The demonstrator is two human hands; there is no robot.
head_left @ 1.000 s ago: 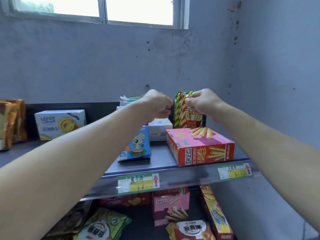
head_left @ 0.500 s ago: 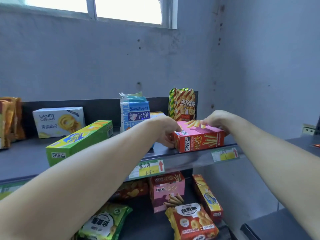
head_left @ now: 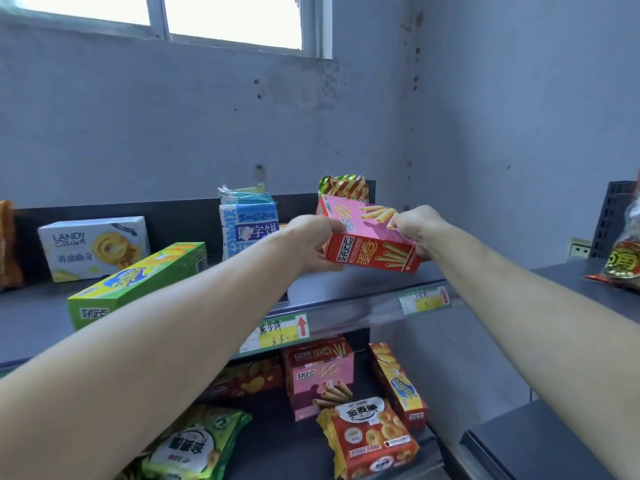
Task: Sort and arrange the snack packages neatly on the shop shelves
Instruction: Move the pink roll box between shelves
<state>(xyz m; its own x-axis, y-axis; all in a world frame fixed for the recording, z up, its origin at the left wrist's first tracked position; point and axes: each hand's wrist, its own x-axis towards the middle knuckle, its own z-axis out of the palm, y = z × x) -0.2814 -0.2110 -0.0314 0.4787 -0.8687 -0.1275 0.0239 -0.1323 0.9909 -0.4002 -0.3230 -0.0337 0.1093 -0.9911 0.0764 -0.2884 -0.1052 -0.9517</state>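
Note:
A pink and red biscuit-stick box (head_left: pixel 367 237) is lifted and tilted above the right end of the top shelf (head_left: pixel 346 289). My left hand (head_left: pixel 311 242) grips its left end and my right hand (head_left: pixel 415 230) grips its right end. Behind the box stands a striped green and red bag (head_left: pixel 343 185), partly hidden. A blue and white biscuit pack (head_left: pixel 247 223) stands upright to the left. A long green box (head_left: pixel 138 278) lies flat on the shelf, and a white cookie box (head_left: pixel 93 245) sits at the back left.
The lower shelf holds a pink stick box (head_left: pixel 318 375), a red and yellow long box (head_left: pixel 398 386), a red ring-biscuit bag (head_left: pixel 370 438) and a green bag (head_left: pixel 197 445). Orange packs (head_left: pixel 8 244) stand at the far left. A second shelf unit with a red bag (head_left: pixel 623 261) is on the right.
Both hands came down from the striped bag to the pink and red box, took hold of its ends and raised it off the shelf, tilting it.

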